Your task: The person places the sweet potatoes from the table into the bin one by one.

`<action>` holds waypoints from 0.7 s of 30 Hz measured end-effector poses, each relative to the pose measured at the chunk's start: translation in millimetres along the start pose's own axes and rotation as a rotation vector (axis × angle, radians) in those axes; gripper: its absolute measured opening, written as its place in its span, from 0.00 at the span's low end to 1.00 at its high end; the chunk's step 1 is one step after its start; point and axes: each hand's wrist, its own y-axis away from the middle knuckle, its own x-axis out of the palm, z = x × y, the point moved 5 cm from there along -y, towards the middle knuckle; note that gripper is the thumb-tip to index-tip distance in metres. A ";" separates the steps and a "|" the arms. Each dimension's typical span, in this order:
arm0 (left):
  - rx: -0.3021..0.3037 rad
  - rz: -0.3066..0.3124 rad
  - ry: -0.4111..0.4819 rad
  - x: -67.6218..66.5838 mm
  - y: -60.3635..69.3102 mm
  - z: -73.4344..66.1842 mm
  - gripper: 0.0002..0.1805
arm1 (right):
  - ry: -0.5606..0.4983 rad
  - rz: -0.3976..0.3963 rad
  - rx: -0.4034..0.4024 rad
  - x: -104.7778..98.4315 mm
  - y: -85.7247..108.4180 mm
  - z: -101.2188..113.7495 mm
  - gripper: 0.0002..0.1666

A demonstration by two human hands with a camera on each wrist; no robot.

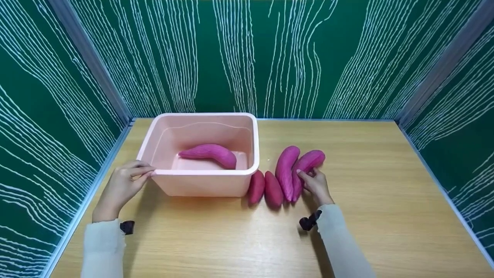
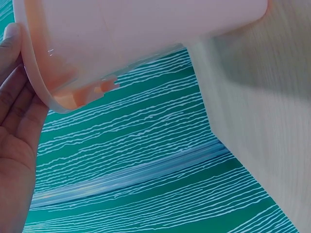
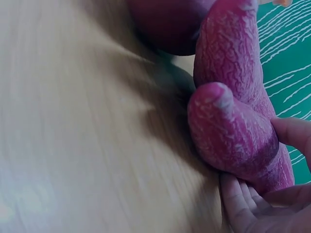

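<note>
My left hand (image 1: 120,188) pinches the near left corner of a pink plastic bin (image 1: 204,185) by its rim, fingers over the edge. Inside the bin lies one curved magenta sweet potato (image 1: 212,152). To the right of the bin, my right hand (image 1: 317,186) holds the rightmost long sweet potato (image 1: 310,160). In the right wrist view, the thumb is on one side of that sweet potato (image 3: 233,136) and the fingers reach under the other. Another long sweet potato (image 1: 286,170) lies against it, on its left.
Two shorter, redder sweet potatoes (image 1: 273,191) lie between the bin and the long pair, the left one close to the bin's wall. Green panels (image 1: 212,58) with white wavy lines and grey corner posts (image 1: 92,58) enclose the wooden table (image 1: 216,239) at the back and sides.
</note>
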 end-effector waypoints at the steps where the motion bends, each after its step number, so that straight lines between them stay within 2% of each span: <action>1: -0.001 0.000 -0.001 0.0 -0.2 0.2 0.12 | 0.004 0.001 0.002 -0.2 -0.3 -0.4 0.33; 5: -0.015 0.008 -0.002 0.6 -0.4 0.7 0.12 | 0.003 0.001 0.010 -0.8 -0.8 -1.3 0.29; 7: -0.015 0.009 0.001 0.8 -0.3 0.6 0.12 | 0.000 0.007 0.015 -0.8 -0.3 -1.5 0.30; 12: 0.016 -0.014 -0.001 0.1 0.0 -0.1 0.11 | 0.012 0.020 0.015 0.6 1.7 -0.7 0.34; 15: 0.026 -0.022 -0.003 0.0 0.1 0.2 0.11 | 0.022 0.011 0.012 0.5 2.4 0.0 0.33; 21: -0.001 -0.010 0.006 0.3 -0.7 0.6 0.11 | -0.005 -0.002 0.034 0.0 1.2 -1.4 0.31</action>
